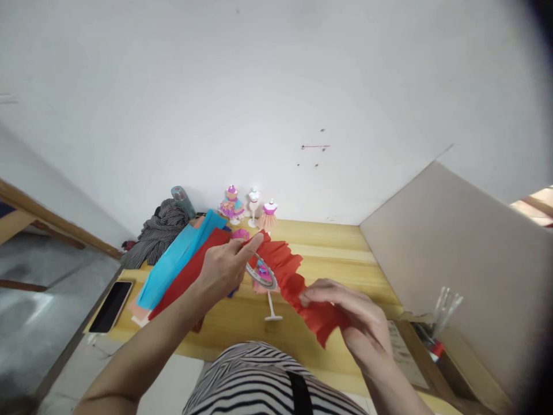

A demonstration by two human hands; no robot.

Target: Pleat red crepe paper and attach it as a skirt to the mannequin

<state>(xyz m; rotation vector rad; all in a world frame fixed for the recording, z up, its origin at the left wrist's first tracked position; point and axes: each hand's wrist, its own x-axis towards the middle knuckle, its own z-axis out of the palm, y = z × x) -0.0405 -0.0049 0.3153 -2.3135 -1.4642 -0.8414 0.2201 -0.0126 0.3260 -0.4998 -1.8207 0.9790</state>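
A ruffled strip of red crepe paper [283, 258] stretches between my two hands above the table. My left hand [223, 260] pinches its upper left end between thumb and fingers. Just below those fingertips is a thin pale ring with print on it [268, 281], which looks like a roll of tape; whether the hand grips it too I cannot tell. The fingers of my right hand [360, 317] are closed on the strip's lower right part. Under the ring, a small white stand [273, 317] shows its stem and foot. Pink and blue bits are partly visible through the ring.
Left on the wooden table [328, 236] lie red sheets [194, 262], blue sheets [173, 259], a phone [111, 306] and striped cloth [162, 230]. A bottle [183, 200] and small dressed mannequins [232, 204] stand by the wall. A box with sticks [444, 311] is at right.
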